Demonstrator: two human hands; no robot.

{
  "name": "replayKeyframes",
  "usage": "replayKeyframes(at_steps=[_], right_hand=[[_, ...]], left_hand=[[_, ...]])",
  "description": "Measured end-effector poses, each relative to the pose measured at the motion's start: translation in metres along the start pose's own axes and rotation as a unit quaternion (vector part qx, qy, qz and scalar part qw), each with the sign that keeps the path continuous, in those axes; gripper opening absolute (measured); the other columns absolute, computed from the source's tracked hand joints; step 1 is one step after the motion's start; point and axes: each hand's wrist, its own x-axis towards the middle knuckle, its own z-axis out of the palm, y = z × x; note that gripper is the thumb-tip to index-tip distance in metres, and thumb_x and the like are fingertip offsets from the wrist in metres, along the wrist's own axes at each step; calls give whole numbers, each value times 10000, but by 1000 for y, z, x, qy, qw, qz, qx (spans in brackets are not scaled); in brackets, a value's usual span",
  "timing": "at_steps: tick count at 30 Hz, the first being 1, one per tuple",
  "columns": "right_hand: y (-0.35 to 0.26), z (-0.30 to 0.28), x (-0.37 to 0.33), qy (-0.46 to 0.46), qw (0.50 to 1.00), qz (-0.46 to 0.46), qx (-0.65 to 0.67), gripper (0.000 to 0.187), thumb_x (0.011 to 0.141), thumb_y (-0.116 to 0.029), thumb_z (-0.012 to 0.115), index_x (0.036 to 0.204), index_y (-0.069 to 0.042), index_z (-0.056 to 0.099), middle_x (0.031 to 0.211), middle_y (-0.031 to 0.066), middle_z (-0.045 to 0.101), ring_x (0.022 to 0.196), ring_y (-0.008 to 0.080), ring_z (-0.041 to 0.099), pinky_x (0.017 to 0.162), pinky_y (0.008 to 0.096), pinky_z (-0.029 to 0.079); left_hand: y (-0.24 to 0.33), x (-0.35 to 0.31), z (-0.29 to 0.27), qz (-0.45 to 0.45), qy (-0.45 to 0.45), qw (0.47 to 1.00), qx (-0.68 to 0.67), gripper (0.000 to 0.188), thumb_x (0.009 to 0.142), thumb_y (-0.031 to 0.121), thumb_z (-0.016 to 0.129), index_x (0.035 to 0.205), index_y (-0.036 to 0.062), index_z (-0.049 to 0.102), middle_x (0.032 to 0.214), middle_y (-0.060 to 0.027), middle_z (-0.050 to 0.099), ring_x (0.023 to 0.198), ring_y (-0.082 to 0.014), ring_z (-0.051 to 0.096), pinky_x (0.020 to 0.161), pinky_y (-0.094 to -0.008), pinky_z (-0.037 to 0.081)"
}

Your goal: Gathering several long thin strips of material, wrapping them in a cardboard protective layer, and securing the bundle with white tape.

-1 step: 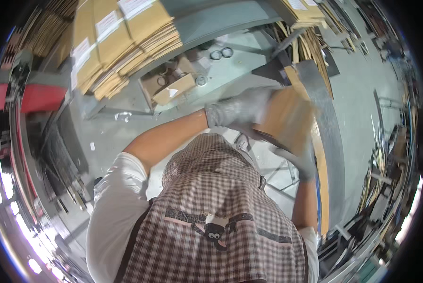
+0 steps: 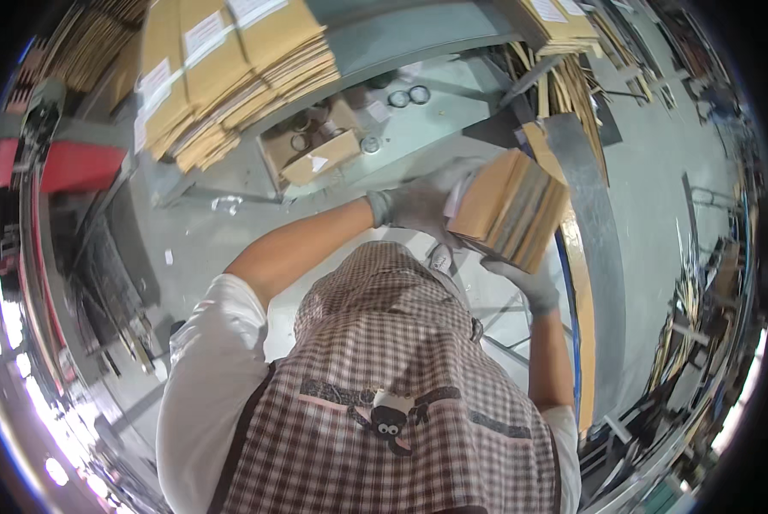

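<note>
A thick stack of brown cardboard pieces (image 2: 511,210) is held up in front of me, tilted, with its layered edges toward the right. My left hand (image 2: 427,199), in a grey glove, grips the stack's left end; a pale slip shows beside its fingers. Against the near right side of the stack presses my right hand (image 2: 528,281), also gloved in grey. Part of its fingers is hidden behind the cardboard. Just right of the stack runs a long narrow bench with a brown strip (image 2: 582,317) and a dark grey top (image 2: 600,257).
Strapped bundles of flat cardboard (image 2: 238,77) lie on a grey table (image 2: 401,38) at the far left. Beneath it sits an open carton (image 2: 319,158) near several tape rolls (image 2: 409,96). Cardboard strips (image 2: 564,94) lean at the far right; a red panel (image 2: 80,171) stands left.
The stack, blurred before, now shows sharply and has shifted slightly left, its layered edges turned more into view. My right hand has moved a little left and closer against it.
</note>
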Motion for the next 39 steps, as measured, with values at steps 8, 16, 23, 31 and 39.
replayKeyframes(at_steps=[8,16,23,31,39], right_hand=[[37,-12,43,-154,978,-100,-100,707,776,-318,805,1346,-30,499,1397,149,490,1282,287,481,1081,413,391],[77,59,87,-214,952,-175,-132,1037,666,-418,855,1464,-15,330,1299,234,501,1248,373,476,1085,508,356],[-39,156,75,-340,859,-304,-232,1157,575,-281,909,1503,-59,255,1292,226,481,1145,317,545,947,400,477],[-134,71,197,-633,754,-36,172,390,995,-262,539,1302,-23,549,1214,89,582,1056,176,550,925,290,457],[-117,-38,189,-403,872,-243,-134,871,760,-189,800,1457,24,324,1306,181,535,1223,247,524,1046,338,412]], left_hand=[[53,-43,-19,-73,99,984,131,1065,498,268,928,1384,-3,402,1307,-191,519,1241,-328,496,1065,-448,397],[-71,-200,70,-159,449,857,-196,987,829,325,759,1532,0,147,1521,-168,342,1412,-261,333,1130,-429,366],[-34,-214,98,-108,687,648,-310,859,883,328,698,1506,4,204,1483,-173,384,1358,-274,400,1091,-418,406],[107,-154,22,14,687,592,-421,653,981,430,531,1453,34,315,1352,-151,512,1211,-232,543,1023,-402,460],[106,20,-53,-30,660,737,-146,737,934,192,617,1505,74,166,1388,-117,433,1259,-235,470,1054,-385,409]])
